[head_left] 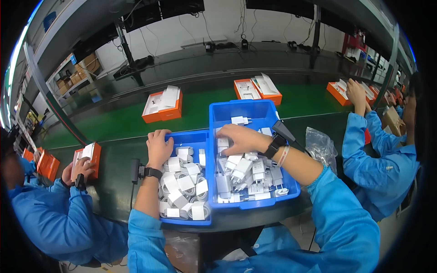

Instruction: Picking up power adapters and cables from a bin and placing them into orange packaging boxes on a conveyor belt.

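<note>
Blue-smocked workers [380,170] along a green belt [195,102] suggest a factory.

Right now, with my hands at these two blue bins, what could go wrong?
The white chargers lie jumbled beside your right hand, so one might snag its neighbour. Coiled cables are heaped near your left hand; loops could catch together. The black device on your right wrist juts out and might bump the charger bin.

– Anything hidden by the right hand [241,138]?
– Some white plug chargers [242,169] beneath it; whether it grips one, I can't tell.
– And cut off?
– Black screens [182,6], by the top edge toward twelve o'clock, and a co-worker [50,223] at eight, head [12,166] blurred.
</note>
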The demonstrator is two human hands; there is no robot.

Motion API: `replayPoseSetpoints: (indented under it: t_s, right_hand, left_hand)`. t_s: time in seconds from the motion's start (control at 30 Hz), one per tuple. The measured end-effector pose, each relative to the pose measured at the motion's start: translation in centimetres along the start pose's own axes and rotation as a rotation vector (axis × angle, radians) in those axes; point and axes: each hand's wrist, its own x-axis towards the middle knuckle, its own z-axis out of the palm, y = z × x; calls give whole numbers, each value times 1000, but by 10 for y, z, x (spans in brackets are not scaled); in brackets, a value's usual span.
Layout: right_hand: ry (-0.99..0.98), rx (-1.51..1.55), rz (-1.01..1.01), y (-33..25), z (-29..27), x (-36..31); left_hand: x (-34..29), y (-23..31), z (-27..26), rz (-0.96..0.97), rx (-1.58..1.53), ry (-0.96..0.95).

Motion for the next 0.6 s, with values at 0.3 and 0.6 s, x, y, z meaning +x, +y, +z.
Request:
replayPoseSetpoints:
  t_s: [0.3, 0.6]
  right_hand:
    - [-41, 4, 18, -1, -1, 2]
    - [85, 97, 37, -9, -6, 6]
  left_hand:
    - [3, -4, 1, 17, -4, 11]
    - [0, -2, -1, -2, -14, 15]
